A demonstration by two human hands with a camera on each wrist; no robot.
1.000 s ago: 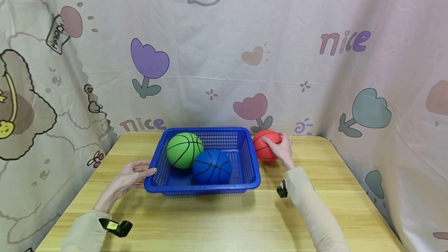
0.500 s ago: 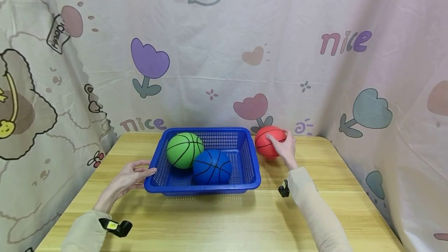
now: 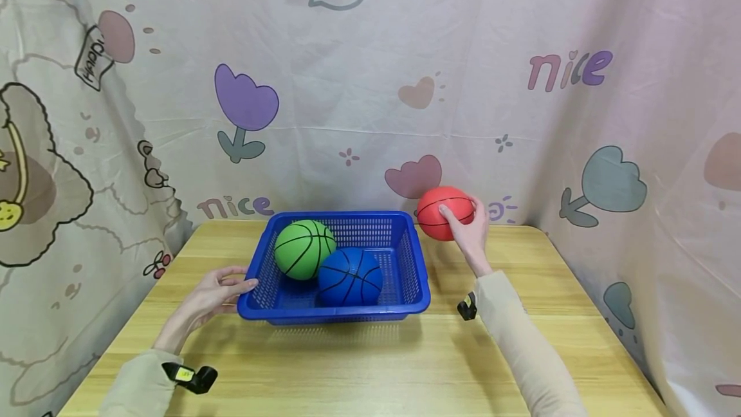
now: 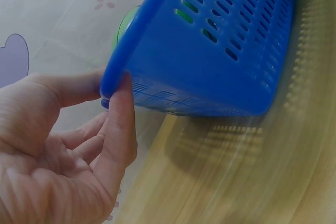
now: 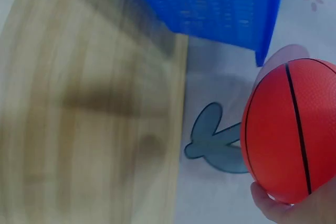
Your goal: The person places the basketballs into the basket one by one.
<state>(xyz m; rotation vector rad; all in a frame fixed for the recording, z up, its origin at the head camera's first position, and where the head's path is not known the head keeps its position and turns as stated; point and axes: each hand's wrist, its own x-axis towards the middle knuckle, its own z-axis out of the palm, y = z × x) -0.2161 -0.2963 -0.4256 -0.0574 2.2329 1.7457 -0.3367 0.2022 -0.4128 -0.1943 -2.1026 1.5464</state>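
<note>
My right hand [image 3: 471, 235] grips a red toy basketball [image 3: 438, 214] and holds it raised off the table, just beyond the right end of a blue plastic basket [image 3: 341, 313]. In the right wrist view the red ball [image 5: 289, 124] hangs apart from the basket wall [image 5: 210, 3]. At the basket's left end, my left hand [image 3: 211, 295] pinches the rim between thumb and finger, plainly seen in the left wrist view with the rim [image 4: 113, 80] between them. Inside the basket a green basketball [image 3: 305, 250] lies at the back left, and a blue basketball [image 3: 350, 277] lies beside it toward the front.
The basket stands on a light wooden table [image 3: 347, 372]. A printed cloth curtain [image 3: 347, 82] hangs behind the table and along both sides. Each sleeve carries a small black camera, one on the left wrist [image 3: 191, 376] and one on the right wrist [image 3: 467, 306].
The right hand has lifted the red ball off the table, first slightly rightward, then upward. The left hand and the basket with its two balls have stayed in place.
</note>
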